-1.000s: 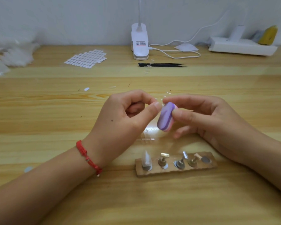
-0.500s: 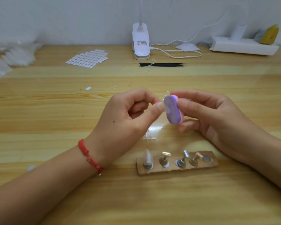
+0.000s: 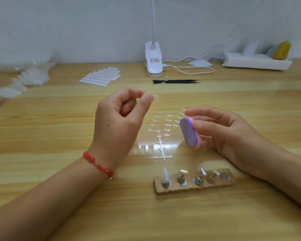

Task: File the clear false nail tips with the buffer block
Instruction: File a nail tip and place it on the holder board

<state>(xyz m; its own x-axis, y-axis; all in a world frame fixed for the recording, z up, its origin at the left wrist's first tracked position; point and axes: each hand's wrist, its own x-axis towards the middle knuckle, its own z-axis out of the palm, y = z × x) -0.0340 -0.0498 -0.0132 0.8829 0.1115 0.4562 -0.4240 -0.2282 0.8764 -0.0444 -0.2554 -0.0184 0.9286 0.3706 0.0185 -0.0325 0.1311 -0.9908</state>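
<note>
My left hand point(image 3: 119, 119) is raised over the table and pinches a clear false nail tip point(image 3: 154, 96) between thumb and forefinger; the tip is blurred. My right hand point(image 3: 222, 134) holds the purple and pink buffer block point(image 3: 189, 133) between thumb and fingers, well apart from the tip. Clear plastic strips of nail tips point(image 3: 161, 136) lie on the table between my hands. In front stands a wooden holder point(image 3: 195, 186) with several metal stands, and one clear pointed nail point(image 3: 165, 176) stands at its left end.
A sheet of small white stickers point(image 3: 101, 76) lies at the back left, by piles of clear bags point(image 3: 21, 80). A white clip lamp point(image 3: 153, 58) with its cable, a black tool point(image 3: 176, 81) and a white power strip point(image 3: 255, 62) stand along the wall.
My left hand has moved up and left with the nail tip, away from the buffer block. My right hand has drifted right and lower with the block. The strips between them now show.
</note>
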